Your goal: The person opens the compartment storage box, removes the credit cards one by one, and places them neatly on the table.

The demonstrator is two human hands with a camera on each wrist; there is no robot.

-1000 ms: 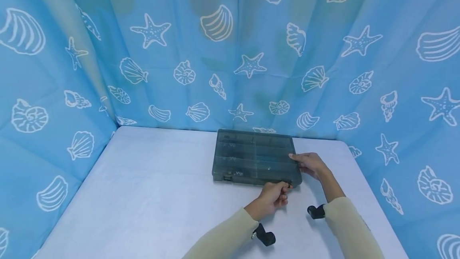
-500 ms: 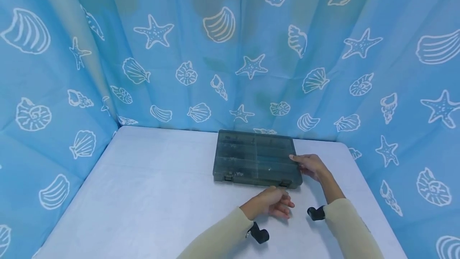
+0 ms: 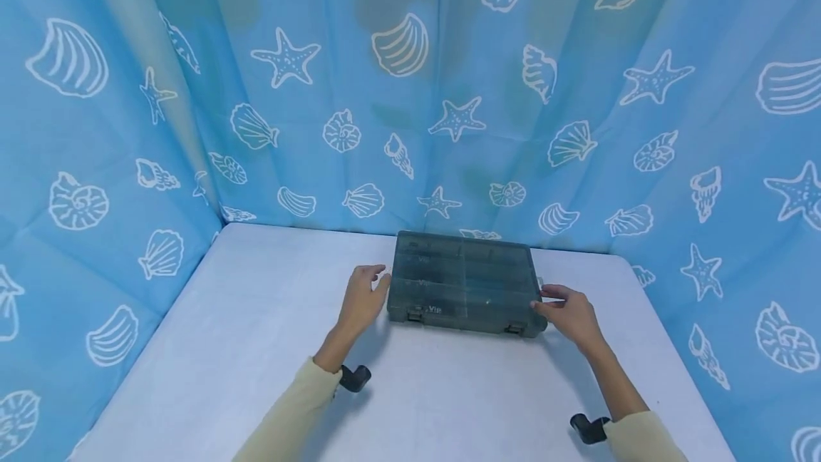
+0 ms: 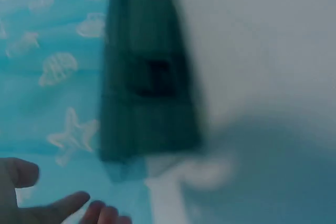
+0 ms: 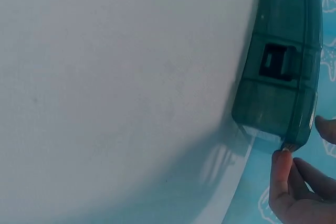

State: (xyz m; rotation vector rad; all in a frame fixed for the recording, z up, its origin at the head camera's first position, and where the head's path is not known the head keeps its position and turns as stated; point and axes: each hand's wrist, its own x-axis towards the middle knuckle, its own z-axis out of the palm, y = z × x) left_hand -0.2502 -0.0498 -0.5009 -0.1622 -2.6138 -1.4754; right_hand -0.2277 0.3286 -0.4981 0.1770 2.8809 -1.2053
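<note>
A dark, see-through compartment box with its lid down lies near the table's far edge. Divider walls show through the lid, and pale "VIP" lettering is near the front. Its front carries a left latch and a right latch. My left hand is beside the box's left side, fingers loosely bent and holding nothing; in the left wrist view its fingers are apart from the blurred box. At the right side, my right hand touches the box's corner with a fingertip, thumb close to the lid.
A white-covered table spreads to the left and in front of the box. A blue curtain printed with shells and starfish rises behind and on both sides. Black wrist mounts stick out from both sleeves.
My left hand has left the box's front right latch and moved across to its left side. The right hand has shifted toward the front right corner, its fingers loosened. The box stays where it was.
</note>
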